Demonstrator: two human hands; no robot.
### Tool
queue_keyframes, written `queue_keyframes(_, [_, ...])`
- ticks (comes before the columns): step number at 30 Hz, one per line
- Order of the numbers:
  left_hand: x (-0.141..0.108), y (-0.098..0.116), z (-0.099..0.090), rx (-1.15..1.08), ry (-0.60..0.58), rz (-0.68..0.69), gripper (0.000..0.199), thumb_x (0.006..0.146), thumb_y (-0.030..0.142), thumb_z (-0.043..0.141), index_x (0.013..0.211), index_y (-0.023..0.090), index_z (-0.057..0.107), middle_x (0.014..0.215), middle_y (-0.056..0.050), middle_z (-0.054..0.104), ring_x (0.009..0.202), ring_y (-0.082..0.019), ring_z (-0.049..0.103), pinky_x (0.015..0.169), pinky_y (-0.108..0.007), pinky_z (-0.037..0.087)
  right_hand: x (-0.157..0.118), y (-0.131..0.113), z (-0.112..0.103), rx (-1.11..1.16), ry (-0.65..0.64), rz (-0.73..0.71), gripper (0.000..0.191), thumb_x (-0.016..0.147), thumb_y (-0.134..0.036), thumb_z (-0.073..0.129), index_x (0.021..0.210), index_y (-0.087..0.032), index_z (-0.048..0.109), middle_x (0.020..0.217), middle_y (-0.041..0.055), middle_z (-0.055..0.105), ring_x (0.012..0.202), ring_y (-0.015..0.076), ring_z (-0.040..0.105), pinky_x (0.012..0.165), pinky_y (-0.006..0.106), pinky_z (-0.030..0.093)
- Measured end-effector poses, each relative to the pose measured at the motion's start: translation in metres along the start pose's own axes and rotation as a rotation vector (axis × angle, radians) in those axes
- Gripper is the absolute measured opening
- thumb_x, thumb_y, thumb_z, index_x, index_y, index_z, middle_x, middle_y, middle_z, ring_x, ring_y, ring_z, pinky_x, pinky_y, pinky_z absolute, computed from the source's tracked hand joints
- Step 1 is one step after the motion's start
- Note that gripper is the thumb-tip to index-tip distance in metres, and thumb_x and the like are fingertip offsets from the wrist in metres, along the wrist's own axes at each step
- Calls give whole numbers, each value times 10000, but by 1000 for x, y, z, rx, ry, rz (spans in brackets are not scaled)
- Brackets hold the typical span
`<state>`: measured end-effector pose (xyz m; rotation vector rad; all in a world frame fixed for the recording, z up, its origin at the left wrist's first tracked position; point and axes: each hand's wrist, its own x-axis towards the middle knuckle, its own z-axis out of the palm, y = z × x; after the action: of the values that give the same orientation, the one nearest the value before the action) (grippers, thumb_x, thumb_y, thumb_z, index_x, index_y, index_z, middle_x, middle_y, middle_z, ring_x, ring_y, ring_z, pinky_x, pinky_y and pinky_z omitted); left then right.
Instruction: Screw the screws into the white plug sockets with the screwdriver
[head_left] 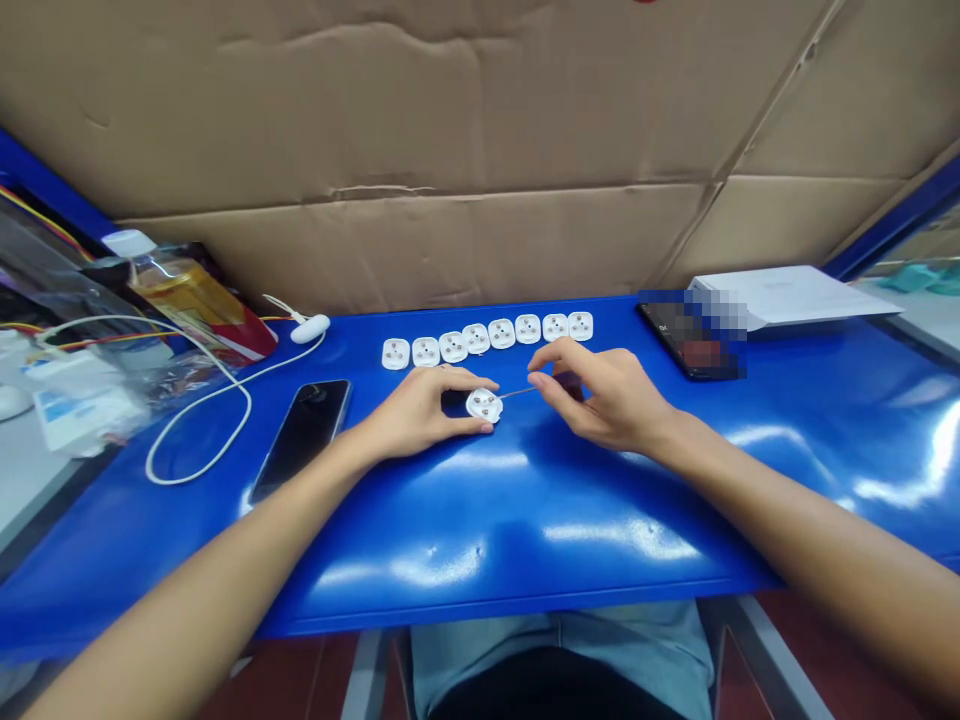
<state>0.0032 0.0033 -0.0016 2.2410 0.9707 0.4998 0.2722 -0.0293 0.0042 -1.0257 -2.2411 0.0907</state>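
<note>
Between the thumb and fingers of my left hand (431, 408) is a small white plastic piece (484, 405) with metal parts inside, held just over the blue table. My right hand (600, 395) is to its right, thumb and index finger pinched on a thin reddish wire (519, 392) whose other end reaches the white piece. Behind both hands, several similar white pieces stand in a row, from the leftmost one (396, 353) to the rightmost one (580, 326).
A phone (304, 435) lies left of my left forearm, near a looped white cable (247, 400) and a tilted bottle (199, 300). Another dark device (679, 335) and a white box (795, 296) are at the back right. Cardboard (450, 130) stands behind the blue table (480, 545).
</note>
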Motion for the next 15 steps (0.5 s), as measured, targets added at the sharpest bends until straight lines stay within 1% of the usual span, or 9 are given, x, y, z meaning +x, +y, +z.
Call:
queue_keyframes(1, [0, 0, 0, -2, 1, 1, 535, 859, 549, 824, 1288, 233, 779, 1242, -66, 795, 1115, -286, 740, 1046, -405, 547, 0, 0, 0, 14, -4, -6, 92, 1038, -305, 558, 1082, -228, 587, 788, 14, 733, 647, 193, 695, 604, 315, 459])
queue_keyframes(4, [0, 0, 0, -14, 1, 3, 559, 848, 575, 825, 1285, 229, 781, 1248, -72, 793, 1119, -295, 738, 1054, -420, 547, 0, 0, 0, 95, -10, -41, 132, 998, -226, 564, 1130, -220, 561, 938, 47, 760, 761, 196, 731, 689, 314, 519])
queue_keyframes(5, [0, 0, 0, -13, 0, 5, 561, 850, 580, 822, 1288, 232, 779, 1249, -71, 792, 1119, -296, 738, 1055, -424, 547, 0, 0, 0, 100, -6, -47, 141, 995, -216, 559, 1136, -219, 558, 954, 50, 760, 760, 193, 728, 692, 312, 522])
queue_keyframes(6, [0, -1, 0, -11, 0, 7, 558, 852, 582, 820, 1290, 239, 778, 1246, -67, 793, 1115, -295, 739, 1049, -423, 549, 0, 1, 0, 86, -2, -46, 130, 1004, -225, 557, 1134, -218, 563, 928, 44, 757, 730, 189, 719, 671, 308, 512])
queue_keyframes(8, [-1, -1, 0, -3, 2, 10, 546, 856, 573, 821, 1295, 252, 777, 1238, -58, 796, 1107, -288, 741, 1036, -413, 553, 0, 1, 0, 23, 3, -32, 107, 1037, -292, 561, 1113, -221, 588, 811, 18, 735, 641, 189, 688, 601, 306, 463])
queue_keyframes(10, [-1, -1, 0, 2, 1, 11, 530, 866, 554, 822, 1298, 252, 776, 1238, -53, 796, 1107, -279, 742, 1031, -400, 552, 0, 2, 0, -12, -7, -21, 145, 1051, -356, 571, 1097, -223, 603, 758, 10, 725, 610, 196, 677, 570, 309, 430])
queue_keyframes(12, [-1, -1, 0, 1, 1, 8, 533, 866, 551, 823, 1297, 240, 775, 1249, -59, 793, 1118, -282, 739, 1040, -403, 548, 0, 2, -2, 23, -23, -14, 141, 1044, -345, 576, 1110, -221, 591, 815, 26, 746, 656, 201, 700, 595, 311, 457])
queue_keyframes(15, [-1, -1, 0, -1, -2, 3, 562, 854, 576, 824, 1294, 230, 775, 1265, -69, 789, 1138, -297, 735, 1053, -417, 544, 0, 1, -3, 103, -38, -19, 122, 1013, -247, 560, 1132, -222, 554, 941, 51, 761, 755, 198, 728, 683, 317, 523])
